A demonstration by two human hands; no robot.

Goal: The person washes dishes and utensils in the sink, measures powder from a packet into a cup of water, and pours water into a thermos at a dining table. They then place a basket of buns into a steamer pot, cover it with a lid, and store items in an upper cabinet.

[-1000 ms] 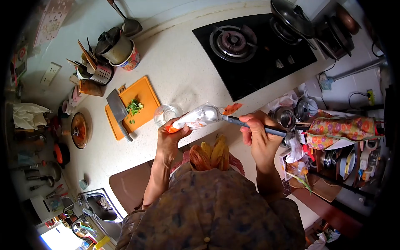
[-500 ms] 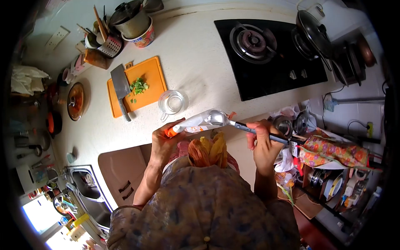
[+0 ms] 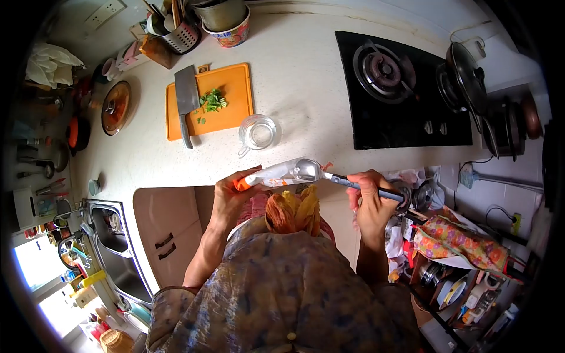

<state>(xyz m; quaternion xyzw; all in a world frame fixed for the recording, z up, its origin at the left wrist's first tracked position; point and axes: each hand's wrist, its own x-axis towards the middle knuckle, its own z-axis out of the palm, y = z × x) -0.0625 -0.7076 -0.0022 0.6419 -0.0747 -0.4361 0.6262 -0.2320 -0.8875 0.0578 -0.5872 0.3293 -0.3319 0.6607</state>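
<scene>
Fingers of the left hand (image 3: 231, 197): curled closed about the orange end of a white-and-orange packet (image 3: 275, 175); fingers of the right hand (image 3: 372, 201): closed round the dark handle of a spoon (image 3: 308, 170). Packet: held aslant above the near edge of the desk (image 3: 306, 115), clear of its surface; spoon: metal bowl at the packet's far end from the left hand, whether inside or against it cannot be told. Glass mug (image 3: 258, 133): on the desk, beyond the packet, handle towards the person; orange cutting board (image 3: 238, 79): just beside the mug, bearing chopped greens (image 3: 213, 100) and a cleaver (image 3: 187, 91), whose handle juts past the near edge; round glass lid (image 3: 116, 106): lying to the left of the board; black hob (image 3: 388, 129): to the right, well apart from the board.
</scene>
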